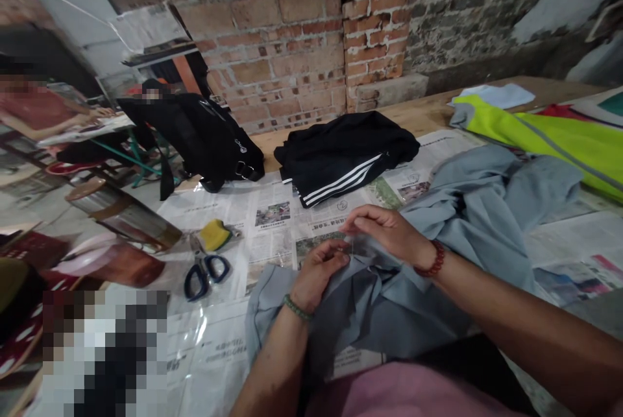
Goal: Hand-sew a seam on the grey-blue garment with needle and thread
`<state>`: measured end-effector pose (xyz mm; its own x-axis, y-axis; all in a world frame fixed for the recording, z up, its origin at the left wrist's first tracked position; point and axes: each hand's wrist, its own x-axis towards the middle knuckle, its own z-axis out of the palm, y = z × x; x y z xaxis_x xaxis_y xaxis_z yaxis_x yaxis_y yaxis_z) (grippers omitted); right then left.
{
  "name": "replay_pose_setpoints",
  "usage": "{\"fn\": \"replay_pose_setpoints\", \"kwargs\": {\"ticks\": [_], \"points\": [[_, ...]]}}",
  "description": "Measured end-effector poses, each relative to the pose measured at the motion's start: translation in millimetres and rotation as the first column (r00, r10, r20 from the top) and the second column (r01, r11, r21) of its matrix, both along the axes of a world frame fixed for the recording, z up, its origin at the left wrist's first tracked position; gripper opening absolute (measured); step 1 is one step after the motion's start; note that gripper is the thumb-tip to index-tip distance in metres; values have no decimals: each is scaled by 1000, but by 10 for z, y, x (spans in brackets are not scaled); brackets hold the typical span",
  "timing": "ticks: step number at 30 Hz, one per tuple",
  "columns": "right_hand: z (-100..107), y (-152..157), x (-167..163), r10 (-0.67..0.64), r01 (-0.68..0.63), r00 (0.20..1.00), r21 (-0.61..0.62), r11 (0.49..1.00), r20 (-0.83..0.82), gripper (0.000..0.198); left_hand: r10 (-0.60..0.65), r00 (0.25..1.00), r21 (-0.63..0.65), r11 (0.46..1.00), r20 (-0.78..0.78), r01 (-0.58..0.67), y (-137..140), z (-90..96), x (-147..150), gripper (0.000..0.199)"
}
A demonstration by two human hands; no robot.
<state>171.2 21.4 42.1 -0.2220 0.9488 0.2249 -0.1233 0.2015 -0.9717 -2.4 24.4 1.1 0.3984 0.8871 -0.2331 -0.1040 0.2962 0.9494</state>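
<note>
We hold a fold of grey cloth pinched in our left hand. On our right hand, thumb and fingers are together just above; any fine item there we cannot tell. Present step, apparently: close work at this fold; next, keep it steady. Cloth extends toward 2 o'clock on the desk; scissors: 9 o'clock.
</note>
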Motion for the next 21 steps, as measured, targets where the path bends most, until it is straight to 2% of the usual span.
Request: {"fn": "replay_pose_setpoints", "kwargs": {"ticks": [1,3,5,7,9,11,16,21], "points": [[16,34,18,-49,30,989,133,991,141,14,2,1000,-7,1000,-5,-2,1,3,-4,23],[35,116,71,-160,21,925,373,928,346,17,4,1000,-20,1000,-11,-4,0,8,-11,24],[39,215,137,-265,-11,862,539,842,431,18,6,1000,-28,1000,-11,-6,-1,5,-17,25],[43,320,205,-361,-16,817,642,766,450,20,6,1000,-26,1000,-14,-6,0,-2,-21,26],[61,415,266,-441,7,782,701,713,441,21,6,1000,-19,1000,-18,-6,2,-10,-24,25],[100,488,316,-494,40,757,724,689,428,21,10,1000,-13,1000,-23,-11,4,-14,-25,25],[212,604,413,-548,105,720,713,693,426,21,17,999,-7,1000,-34,-17,-6,-2,-22,24],[222,754,502,-592,156,697,720,676,405,22,17,998,6,1000,-56,-17,-16,20,-14,24]]}}
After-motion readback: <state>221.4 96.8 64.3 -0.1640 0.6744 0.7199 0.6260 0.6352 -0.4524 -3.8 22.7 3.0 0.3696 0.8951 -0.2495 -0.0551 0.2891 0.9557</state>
